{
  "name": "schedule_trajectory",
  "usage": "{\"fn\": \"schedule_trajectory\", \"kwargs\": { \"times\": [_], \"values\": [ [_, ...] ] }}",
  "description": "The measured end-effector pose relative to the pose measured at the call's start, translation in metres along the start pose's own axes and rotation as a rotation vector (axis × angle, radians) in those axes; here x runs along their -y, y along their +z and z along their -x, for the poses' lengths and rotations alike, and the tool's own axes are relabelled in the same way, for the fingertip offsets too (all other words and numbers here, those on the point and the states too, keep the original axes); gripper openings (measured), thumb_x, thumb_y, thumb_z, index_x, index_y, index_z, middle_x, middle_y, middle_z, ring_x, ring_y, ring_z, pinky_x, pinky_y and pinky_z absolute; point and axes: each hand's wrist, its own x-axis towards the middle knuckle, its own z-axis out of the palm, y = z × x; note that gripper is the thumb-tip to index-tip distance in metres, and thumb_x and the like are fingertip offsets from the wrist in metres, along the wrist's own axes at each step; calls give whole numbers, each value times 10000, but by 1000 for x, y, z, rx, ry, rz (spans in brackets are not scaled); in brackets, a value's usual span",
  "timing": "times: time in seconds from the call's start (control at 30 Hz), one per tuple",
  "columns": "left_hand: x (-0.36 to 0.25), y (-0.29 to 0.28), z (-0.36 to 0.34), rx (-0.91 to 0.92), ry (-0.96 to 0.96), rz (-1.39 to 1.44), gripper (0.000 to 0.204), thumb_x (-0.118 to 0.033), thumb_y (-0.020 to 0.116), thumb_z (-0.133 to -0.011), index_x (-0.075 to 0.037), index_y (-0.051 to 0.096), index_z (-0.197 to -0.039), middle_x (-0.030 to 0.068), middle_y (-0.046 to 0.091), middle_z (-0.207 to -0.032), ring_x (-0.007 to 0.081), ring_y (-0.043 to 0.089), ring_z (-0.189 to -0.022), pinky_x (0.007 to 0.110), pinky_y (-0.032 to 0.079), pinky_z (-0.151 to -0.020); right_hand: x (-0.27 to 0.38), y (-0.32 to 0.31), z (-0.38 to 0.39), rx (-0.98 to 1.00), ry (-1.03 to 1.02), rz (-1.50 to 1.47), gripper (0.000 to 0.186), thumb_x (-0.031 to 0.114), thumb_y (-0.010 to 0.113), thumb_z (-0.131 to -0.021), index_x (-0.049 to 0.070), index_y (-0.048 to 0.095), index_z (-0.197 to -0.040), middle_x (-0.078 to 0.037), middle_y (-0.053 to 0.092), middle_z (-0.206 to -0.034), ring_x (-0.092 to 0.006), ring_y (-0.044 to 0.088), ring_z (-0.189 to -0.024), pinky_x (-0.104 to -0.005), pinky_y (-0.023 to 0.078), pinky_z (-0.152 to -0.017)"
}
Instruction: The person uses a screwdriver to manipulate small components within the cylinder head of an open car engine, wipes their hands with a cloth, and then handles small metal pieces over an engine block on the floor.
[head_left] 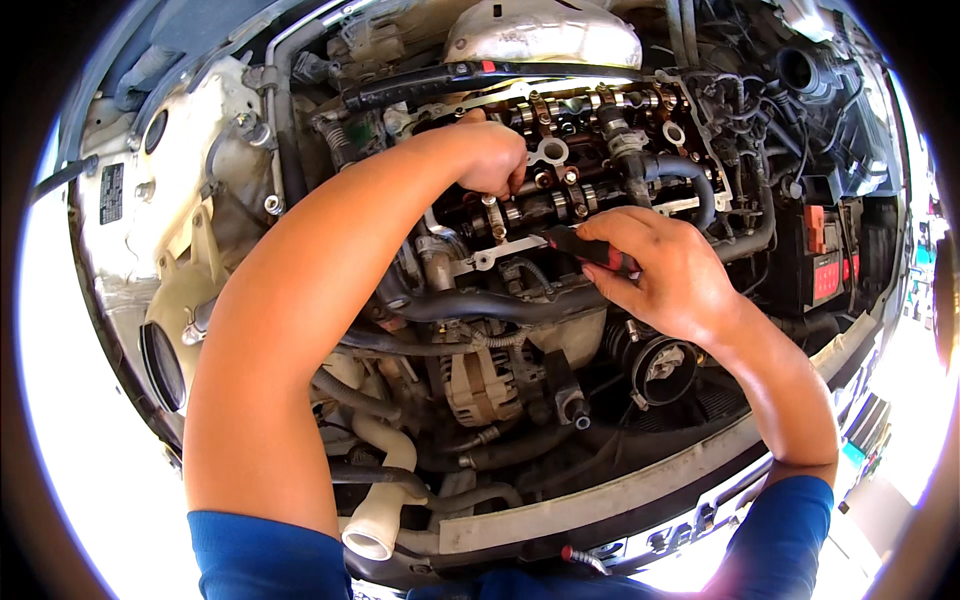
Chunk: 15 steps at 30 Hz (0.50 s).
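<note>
My left hand point(495, 158) reaches over the opened top of the engine. Its fingers are curled down among the camshafts point(590, 190), and whatever they hold is hidden. My right hand point(665, 268) grips a red-and-black handled tool point(592, 247) at the near edge of the cylinder head point(500, 250). The handle points left toward the pale metal rim; the working end is too small and dark to make out, so I cannot tell the tool's exact kind.
A long black bar with a red button point(488, 68) lies across the far side, brightly lit beneath. Hoses point(510, 305), an alternator point(480, 385) and a white pipe point(372, 527) sit nearer. A battery point(825, 270) stands right. The car's front edge point(600, 490) runs below my arms.
</note>
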Motion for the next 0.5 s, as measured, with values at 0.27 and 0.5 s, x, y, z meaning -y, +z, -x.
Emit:
{"fn": "schedule_trajectory", "kwargs": {
  "times": [0.27, 0.5],
  "values": [
    [10, 15, 0, -90, 69, -29, 165, -265, 720, -755, -205, 741, -907, -3, 673, -892, 213, 579, -979, 404, 331, -894, 1, -33, -8, -14, 113, -79, 232, 133, 726, -721, 51, 637, -919, -114, 608, -718, -283, 615, -632, -366, 488, -588],
    [2, 2, -2, 0, 35, -32, 134, -201, 702, -778, -141, 698, -897, 1, 669, -882, 210, 576, -991, 399, 336, -917, -6, -50, -2, -115, -5, -70, 205, 108, 704, -682, 33, 638, -862, -140, 613, -707, -326, 612, -621, -377, 495, -594]
  ]
}}
